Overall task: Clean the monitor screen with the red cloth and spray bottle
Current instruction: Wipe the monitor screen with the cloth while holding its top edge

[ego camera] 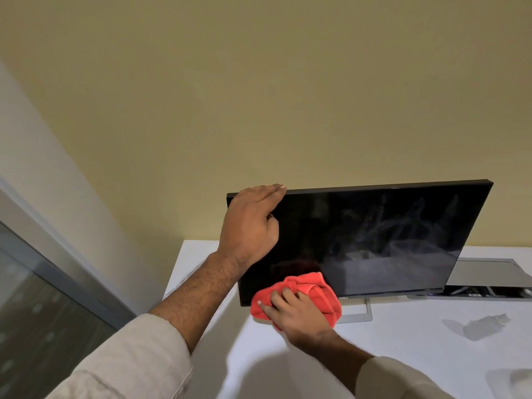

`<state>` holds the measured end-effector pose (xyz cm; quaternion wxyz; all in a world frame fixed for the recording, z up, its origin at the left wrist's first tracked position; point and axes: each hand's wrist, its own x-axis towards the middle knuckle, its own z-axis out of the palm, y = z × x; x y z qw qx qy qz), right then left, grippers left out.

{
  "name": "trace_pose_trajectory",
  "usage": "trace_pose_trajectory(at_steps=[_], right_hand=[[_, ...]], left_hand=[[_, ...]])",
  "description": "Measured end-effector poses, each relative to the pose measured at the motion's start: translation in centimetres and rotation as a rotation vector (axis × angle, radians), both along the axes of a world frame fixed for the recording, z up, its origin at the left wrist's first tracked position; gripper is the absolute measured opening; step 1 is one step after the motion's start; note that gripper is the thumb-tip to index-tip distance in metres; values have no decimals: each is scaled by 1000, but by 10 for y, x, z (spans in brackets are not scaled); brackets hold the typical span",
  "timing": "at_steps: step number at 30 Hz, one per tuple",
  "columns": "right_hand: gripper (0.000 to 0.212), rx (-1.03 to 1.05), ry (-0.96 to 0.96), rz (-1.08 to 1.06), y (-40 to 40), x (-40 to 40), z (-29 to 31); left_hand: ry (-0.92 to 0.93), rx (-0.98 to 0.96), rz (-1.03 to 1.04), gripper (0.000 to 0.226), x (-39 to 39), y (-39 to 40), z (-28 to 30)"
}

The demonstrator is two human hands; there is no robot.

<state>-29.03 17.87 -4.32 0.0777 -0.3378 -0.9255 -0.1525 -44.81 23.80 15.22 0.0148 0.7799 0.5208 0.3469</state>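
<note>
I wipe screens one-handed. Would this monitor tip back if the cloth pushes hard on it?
Probably somewhat. The monitor stands tall on a thin open-frame stand, so a hard push may rock it. The left hand gripping its top corner suggests bracing helps. The red cloth presses low, where leverage seems smaller.
</note>
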Motion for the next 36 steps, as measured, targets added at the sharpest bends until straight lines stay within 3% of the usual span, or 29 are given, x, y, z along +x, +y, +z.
trace_pose_trajectory(at_steps=[5, 10, 15, 19, 25, 29, 31, 33, 34, 36], right_hand=[[59, 38, 32, -61, 8, -5, 19], [60, 290, 243, -182, 34, 4, 68], [61, 482, 553, -467, 55, 4, 103], [49, 434, 653, -534, 59, -20, 110], [49, 463, 624, -486, 69, -16, 114], [60, 489, 643, -491, 72, 13, 117], [45, 406, 753, -525, 73, 37, 122], [19, 305, 992, -591, 77, 62, 128], [23, 274, 1085, -632, 77, 70, 130], [46, 276, 1078, -754, 75, 74, 128]], left_hand=[[26, -25, -50, 76, -7, 2, 1], [55, -30, -99, 79, -12, 7, 7], [86, -71, -115, 80, -14, 12, 7], [81, -62, -144, 72, -15, 11, 6], [57, -32, -150, 67, -14, 13, 5], [38, -27, -143, 75, -17, 16, 2], [27, -33, -129, 76, -18, 17, 0], [10, -37, -118, 73, -17, 18, -2], [4, -38, -115, 72, -17, 19, -2], [2, -40, -116, 71, -17, 19, -3]])
